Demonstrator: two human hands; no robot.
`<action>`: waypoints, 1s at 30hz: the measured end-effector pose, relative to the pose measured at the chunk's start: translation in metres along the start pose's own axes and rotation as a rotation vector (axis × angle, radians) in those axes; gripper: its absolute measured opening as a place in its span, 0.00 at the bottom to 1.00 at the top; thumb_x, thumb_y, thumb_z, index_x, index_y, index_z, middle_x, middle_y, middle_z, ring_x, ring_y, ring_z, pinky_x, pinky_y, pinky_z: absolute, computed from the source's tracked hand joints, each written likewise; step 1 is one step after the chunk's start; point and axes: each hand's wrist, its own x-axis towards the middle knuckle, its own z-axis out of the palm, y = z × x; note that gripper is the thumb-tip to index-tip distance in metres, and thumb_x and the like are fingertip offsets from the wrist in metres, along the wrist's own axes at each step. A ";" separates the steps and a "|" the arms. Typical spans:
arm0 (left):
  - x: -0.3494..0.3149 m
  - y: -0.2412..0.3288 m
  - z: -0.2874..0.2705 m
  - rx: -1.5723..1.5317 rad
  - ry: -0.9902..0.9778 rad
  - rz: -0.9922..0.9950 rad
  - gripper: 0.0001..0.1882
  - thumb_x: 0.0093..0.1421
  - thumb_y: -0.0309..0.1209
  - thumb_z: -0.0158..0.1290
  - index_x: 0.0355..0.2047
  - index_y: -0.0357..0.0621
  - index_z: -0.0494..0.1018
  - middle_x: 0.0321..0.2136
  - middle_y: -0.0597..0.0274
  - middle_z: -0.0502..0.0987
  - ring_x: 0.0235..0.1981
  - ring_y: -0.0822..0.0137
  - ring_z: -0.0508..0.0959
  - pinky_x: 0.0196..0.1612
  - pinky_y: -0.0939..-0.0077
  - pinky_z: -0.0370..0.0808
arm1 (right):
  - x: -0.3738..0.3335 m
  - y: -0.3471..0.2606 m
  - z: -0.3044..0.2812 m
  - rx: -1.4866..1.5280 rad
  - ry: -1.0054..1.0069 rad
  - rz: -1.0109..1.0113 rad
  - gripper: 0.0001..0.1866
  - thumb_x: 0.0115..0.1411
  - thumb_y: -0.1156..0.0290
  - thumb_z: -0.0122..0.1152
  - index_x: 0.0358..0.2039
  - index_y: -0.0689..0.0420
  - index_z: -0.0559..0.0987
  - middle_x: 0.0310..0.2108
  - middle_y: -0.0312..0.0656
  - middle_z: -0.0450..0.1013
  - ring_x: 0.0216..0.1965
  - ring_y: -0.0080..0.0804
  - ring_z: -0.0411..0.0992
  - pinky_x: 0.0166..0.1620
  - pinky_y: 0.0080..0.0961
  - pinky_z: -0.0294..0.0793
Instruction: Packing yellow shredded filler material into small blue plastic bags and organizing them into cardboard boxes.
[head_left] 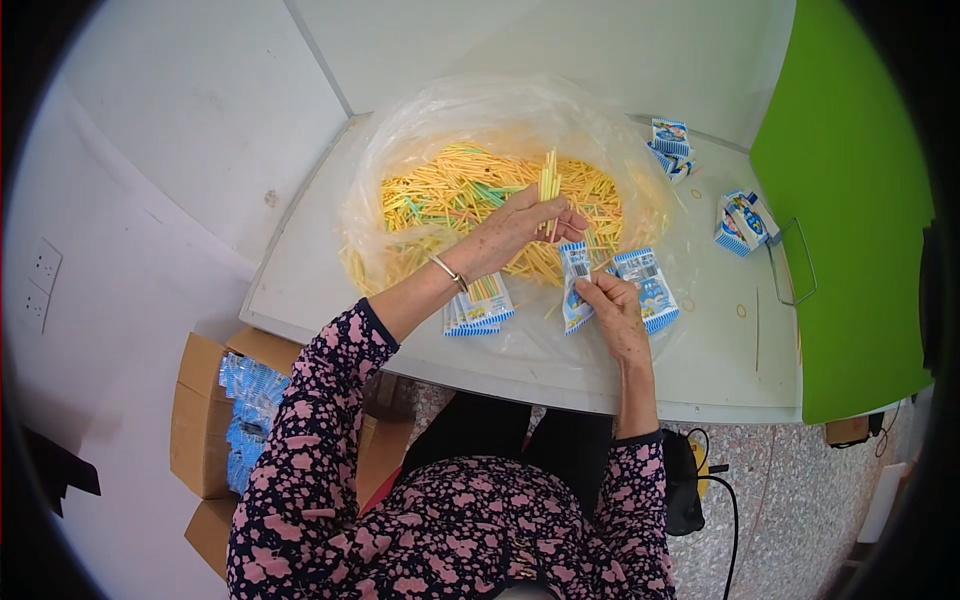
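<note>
Pinching thumb against fingers, my left hand holds a bundle of thin pale-yellow sticks, long axis pointing away from me, over a clear plastic bag of loose multicoloured sticks; my right hand pinches a slim blue-and-white packet, nearly parallel, above the white table.

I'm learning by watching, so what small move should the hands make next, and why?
Probably bring the thin yellow sticks to the slim blue-and-white plastic packet: the left hand holds the sticks, the right hand the packet, close together. Whether it's open is unclear.
</note>
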 end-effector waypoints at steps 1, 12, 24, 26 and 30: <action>-0.001 0.000 0.000 0.012 -0.004 0.004 0.16 0.64 0.40 0.41 0.43 0.40 0.64 0.39 0.54 0.73 0.40 0.68 0.73 0.43 0.75 0.69 | -0.001 -0.002 0.001 -0.001 0.005 0.017 0.11 0.57 0.68 0.55 0.21 0.60 0.76 0.17 0.27 0.67 0.20 0.11 0.58 0.25 0.12 0.56; -0.006 0.003 0.005 -0.016 0.034 -0.013 0.16 0.64 0.39 0.40 0.42 0.38 0.65 0.39 0.54 0.73 0.41 0.66 0.73 0.44 0.74 0.69 | -0.005 -0.009 0.002 -0.052 -0.034 0.024 0.13 0.59 0.66 0.53 0.22 0.60 0.75 0.17 0.23 0.62 0.20 0.09 0.54 0.23 0.11 0.51; -0.017 -0.004 0.017 0.235 -0.087 0.118 0.20 0.65 0.42 0.38 0.45 0.39 0.67 0.39 0.59 0.74 0.45 0.69 0.70 0.51 0.75 0.65 | -0.007 -0.009 0.001 0.015 -0.071 0.053 0.12 0.59 0.67 0.54 0.29 0.63 0.78 0.21 0.26 0.68 0.23 0.09 0.59 0.26 0.09 0.56; -0.017 -0.006 0.019 0.273 -0.089 0.126 0.20 0.65 0.42 0.38 0.46 0.39 0.67 0.40 0.60 0.73 0.47 0.69 0.69 0.52 0.75 0.64 | -0.006 -0.005 0.002 0.076 -0.041 0.030 0.12 0.59 0.66 0.54 0.30 0.63 0.78 0.20 0.25 0.68 0.23 0.09 0.59 0.26 0.10 0.56; -0.018 -0.010 0.016 0.238 -0.084 0.132 0.19 0.65 0.42 0.38 0.47 0.41 0.65 0.43 0.61 0.72 0.49 0.70 0.67 0.53 0.74 0.62 | -0.007 -0.010 0.003 0.076 -0.030 0.033 0.12 0.59 0.66 0.55 0.30 0.63 0.79 0.21 0.26 0.68 0.23 0.09 0.59 0.26 0.10 0.57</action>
